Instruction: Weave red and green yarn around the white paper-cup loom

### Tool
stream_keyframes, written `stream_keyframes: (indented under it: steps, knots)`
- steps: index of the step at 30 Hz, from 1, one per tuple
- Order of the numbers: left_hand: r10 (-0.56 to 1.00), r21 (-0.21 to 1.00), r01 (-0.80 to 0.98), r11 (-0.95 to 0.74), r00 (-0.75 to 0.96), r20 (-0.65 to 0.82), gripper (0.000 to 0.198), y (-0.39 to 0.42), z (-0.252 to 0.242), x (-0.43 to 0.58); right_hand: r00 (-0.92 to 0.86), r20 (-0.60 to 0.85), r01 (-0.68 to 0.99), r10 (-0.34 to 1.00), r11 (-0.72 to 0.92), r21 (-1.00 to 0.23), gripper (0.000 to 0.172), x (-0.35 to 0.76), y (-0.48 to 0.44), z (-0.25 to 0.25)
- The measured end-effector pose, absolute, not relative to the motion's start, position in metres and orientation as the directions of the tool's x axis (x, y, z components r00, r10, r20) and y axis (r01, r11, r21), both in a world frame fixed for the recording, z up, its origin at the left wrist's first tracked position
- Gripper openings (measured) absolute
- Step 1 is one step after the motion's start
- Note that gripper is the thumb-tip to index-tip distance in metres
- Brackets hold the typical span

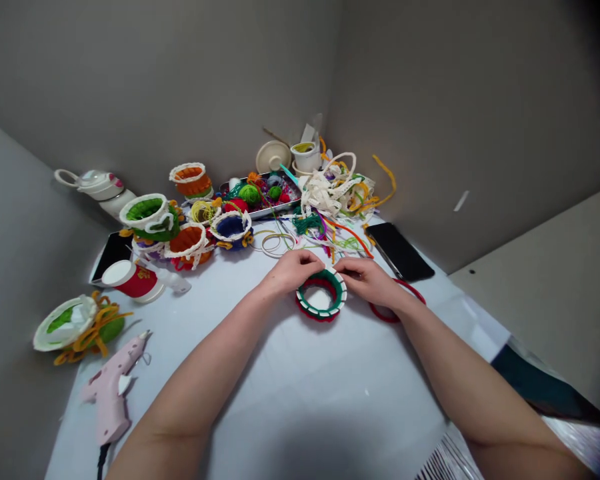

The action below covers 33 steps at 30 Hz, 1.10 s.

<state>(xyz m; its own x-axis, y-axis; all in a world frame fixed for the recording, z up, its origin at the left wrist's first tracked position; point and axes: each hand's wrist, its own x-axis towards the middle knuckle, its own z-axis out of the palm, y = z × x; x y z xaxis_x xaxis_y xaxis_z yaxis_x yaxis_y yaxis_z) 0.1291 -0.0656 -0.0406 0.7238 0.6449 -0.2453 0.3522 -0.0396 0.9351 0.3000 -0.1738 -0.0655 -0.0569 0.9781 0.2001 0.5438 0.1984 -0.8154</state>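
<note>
A small round cup wrapped in green and red fuzzy wire [321, 297] stands on the white table [300, 400] in front of me, with a white rim. My left hand [294, 269] grips its far left rim with the fingers curled. My right hand [368, 279] pinches the far right rim, the fingers closed on the wrapping there. A red fuzzy wire loop [391, 315] lies on the table under my right wrist.
A pink glue gun [114, 390] lies near left. Several finished wrapped cups [190, 240], a red paper cup [133, 280] and a green one [77, 325] stand at left. A tray of pompoms [260, 193], tangled wires and lace [337, 190] and two phones [399, 251] lie behind.
</note>
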Motion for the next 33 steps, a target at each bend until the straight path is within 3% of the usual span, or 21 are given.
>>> stream_keyframes:
  steps: [7, 19, 28, 33]
  knots:
    - [0.711, 0.915, 0.380, -0.138, 0.681, -0.175, 0.021, -0.062, -0.045, 0.128, -0.114, 0.294, 0.621, 0.949, 0.299, -0.725, 0.017, 0.309, -0.177, -0.057]
    - [0.720, 0.861, 0.437, -0.262, 0.683, -0.127, 0.023, -0.068, -0.041, 0.127, -0.021, 0.339, 0.670, 0.941, 0.265, -0.694, 0.015, 0.299, -0.180, -0.046]
    - [0.709, 0.861, 0.431, -0.270, 0.694, -0.125, 0.023, -0.069, -0.042, 0.127, -0.226, 0.414, 0.848, 0.882, 0.387, -0.362, 0.016, 0.300, -0.187, -0.038]
    - [0.710, 0.856, 0.437, -0.275, 0.693, -0.125, 0.024, -0.068, -0.043, 0.127, -0.259, 0.392, 0.876, 0.883, 0.385, -0.289, 0.020, 0.304, -0.193, -0.038]
